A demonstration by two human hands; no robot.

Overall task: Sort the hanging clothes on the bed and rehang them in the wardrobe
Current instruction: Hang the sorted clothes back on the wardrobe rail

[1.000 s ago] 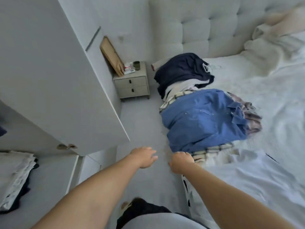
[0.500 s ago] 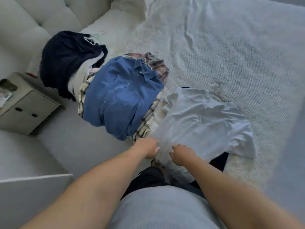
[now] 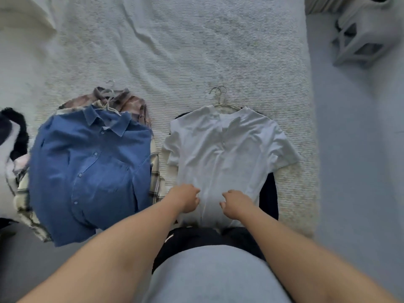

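Sorting step was in hand. White zip-front top (image 3: 220,154) was laid flat on the bed (image 3: 196,51), on a hanger (image 3: 220,99), at 3 o'clock of the blue shirt (image 3: 91,162) pile. Its lower hem was pinched by left hand (image 3: 185,201) and right hand (image 3: 237,203), each grip clenched on fabric. Next move likely called for hem to be released and the hanger hook to be grasped.

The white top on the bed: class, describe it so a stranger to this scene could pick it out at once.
Start from the pale bed cover and look to its near edge. Two piles lie there: the blue shirt on plaid ones, and right of it the white top, under both hands. It alone is plain white and short-sleeved, with a zip at the neck and dark clothing beneath.
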